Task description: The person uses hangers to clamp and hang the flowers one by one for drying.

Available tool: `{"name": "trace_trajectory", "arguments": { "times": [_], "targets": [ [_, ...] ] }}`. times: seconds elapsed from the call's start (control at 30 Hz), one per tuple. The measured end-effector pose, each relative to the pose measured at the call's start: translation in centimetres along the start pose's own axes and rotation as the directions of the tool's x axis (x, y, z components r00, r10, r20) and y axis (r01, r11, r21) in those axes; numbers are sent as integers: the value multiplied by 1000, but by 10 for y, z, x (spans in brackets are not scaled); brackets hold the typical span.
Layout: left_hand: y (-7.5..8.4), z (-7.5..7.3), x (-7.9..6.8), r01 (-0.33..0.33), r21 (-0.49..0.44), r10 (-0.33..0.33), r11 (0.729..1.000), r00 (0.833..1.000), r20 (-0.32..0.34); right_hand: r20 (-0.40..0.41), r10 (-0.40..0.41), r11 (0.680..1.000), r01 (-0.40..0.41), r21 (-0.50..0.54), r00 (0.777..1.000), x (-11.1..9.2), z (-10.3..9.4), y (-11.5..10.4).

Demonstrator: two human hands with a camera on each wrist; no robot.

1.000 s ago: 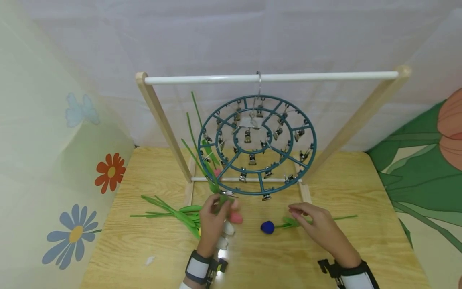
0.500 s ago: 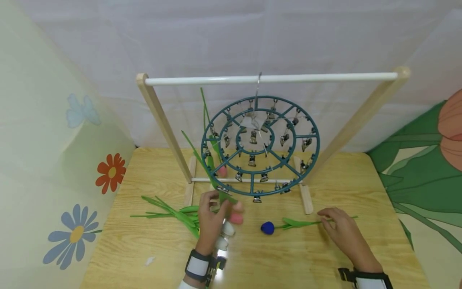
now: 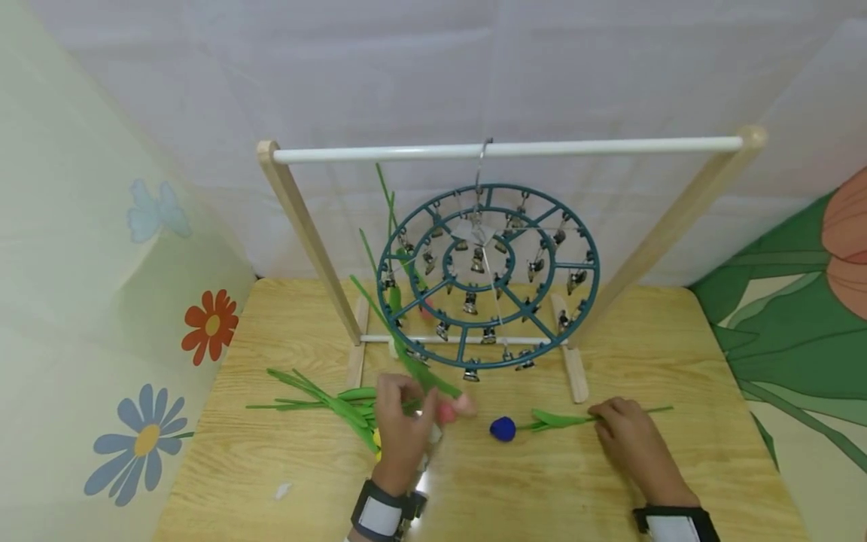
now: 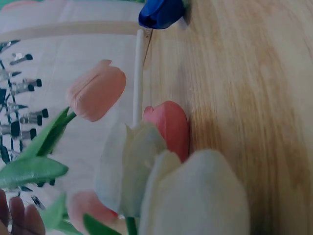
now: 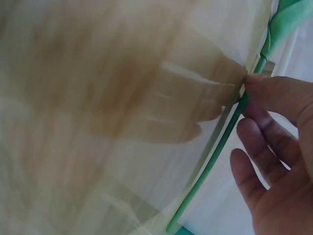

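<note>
Pale yellow-brown wood-grain tabletop [image 3: 542, 482] smooth, glossy: white glare beside your left hand [image 3: 401, 433], dim reflection under your right hand [image 3: 633, 448]. Slim green plastic-looking stem [image 5: 213, 152] you pinch smooth, faint sheen. Round deep-blue tulip head [image 3: 503, 429], peach-pink tulip head [image 4: 98, 90] and 2 cream-white tulip heads [image 4: 200, 196] matt, soft-looking, foam-like. Round teal plastic-looking hanger frame [image 3: 463, 346] smooth; small silver clips [image 3: 470, 303] shiny metal. Long white rod [image 3: 406, 153] smooth, glossy; 2 pale wooden posts [image 3: 311, 241] matt. Broad white cloth backdrop [image 3: 406, 83] matt, creased.
</note>
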State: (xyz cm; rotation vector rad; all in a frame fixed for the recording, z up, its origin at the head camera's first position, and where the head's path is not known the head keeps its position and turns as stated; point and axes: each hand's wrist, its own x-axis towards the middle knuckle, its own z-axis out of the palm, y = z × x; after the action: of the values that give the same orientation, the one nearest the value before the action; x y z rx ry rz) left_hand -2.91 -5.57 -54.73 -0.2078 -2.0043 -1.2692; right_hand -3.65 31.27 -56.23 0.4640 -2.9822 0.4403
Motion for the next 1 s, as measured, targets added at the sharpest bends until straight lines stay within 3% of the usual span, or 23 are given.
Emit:
{"name": "trace_trajectory", "arguments": {
  "times": [0.1, 0.23, 0.33, 0.43, 0.53, 0.67, 0.73, 1.0],
  "targets": [
    [6, 1, 0, -102, 25, 101, 994, 994, 41, -31, -44, 999, 44, -6, 999, 0, 3, -1],
    [15, 4, 0, -196, -29, 198, 980, 972, 129, -16, -66, 998, 66, 12, 998, 2, 1, -4],
    [20, 7, -1, -209, -106, 226, 972, 956, 187, 18, -55, 998, 55, 28, 998, 5, -6, -9],
    [24, 11, -3, -188, -151, 224, 970, 934, 277, 1, -74, 997, 74, 9, 997, 10, -15, -18],
    [29, 17, -5, -157, -119, 193, 980, 886, 421, -102, -171, 985, 169, -29, 980, 14, -26, -27],
    [36, 25, -6, -121, -38, 119, 992, 790, 602, -223, -298, 955, 291, -61, 928, 21, -42, -40],
    [39, 29, -6, -113, -8, 90, 994, 751, 654, -252, -334, 942, 330, -59, 908, 24, -49, -47],
    [46, 39, 0, -150, 99, 26, 984, 664, 748, -301, -416, 909, 401, -112, 858, 29, -71, -72]
  ]
}}
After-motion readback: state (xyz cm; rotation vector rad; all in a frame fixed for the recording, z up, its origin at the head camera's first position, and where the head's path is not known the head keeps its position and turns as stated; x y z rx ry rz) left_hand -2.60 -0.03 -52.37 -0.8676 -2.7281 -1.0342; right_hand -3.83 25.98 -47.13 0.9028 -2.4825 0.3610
